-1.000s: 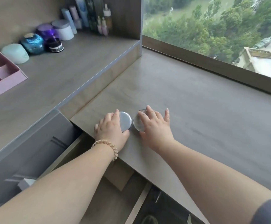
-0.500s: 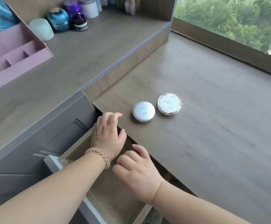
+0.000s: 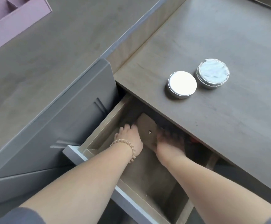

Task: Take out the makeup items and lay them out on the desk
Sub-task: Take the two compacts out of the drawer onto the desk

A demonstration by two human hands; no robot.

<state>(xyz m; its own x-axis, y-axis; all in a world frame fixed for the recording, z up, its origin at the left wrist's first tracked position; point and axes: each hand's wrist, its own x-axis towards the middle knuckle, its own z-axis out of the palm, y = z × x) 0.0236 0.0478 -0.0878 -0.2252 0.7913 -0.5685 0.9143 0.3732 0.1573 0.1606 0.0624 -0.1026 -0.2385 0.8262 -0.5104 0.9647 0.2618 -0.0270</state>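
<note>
Two round compacts lie side by side on the desk (image 3: pixel 228 126): a plain white compact (image 3: pixel 182 84) and a marble-patterned compact (image 3: pixel 213 75). Below the desk's front edge a wooden drawer (image 3: pixel 102 126) stands pulled out. Both hands are inside it, on either side of an upright wooden divider (image 3: pixel 147 128). My left hand (image 3: pixel 129 138), with a coil bracelet on the wrist, reaches toward the dark back; its fingertips are lost in shadow. My right hand (image 3: pixel 168 143) lies with fingers spread under the desk's overhang. Something small and red (image 3: pixel 193 140) shows in the shadow beside it.
A pink compartment organizer (image 3: pixel 18 18) sits at the top left on the raised shelf (image 3: pixel 58 54). A grey cabinet front (image 3: pixel 58 123) stands left of the drawer. The desk's overhang covers the drawer's back half.
Both hands have gone from the drawer's front edge down into it, toward the back. The view has tilted downward; the two compacts lie where they were set.
</note>
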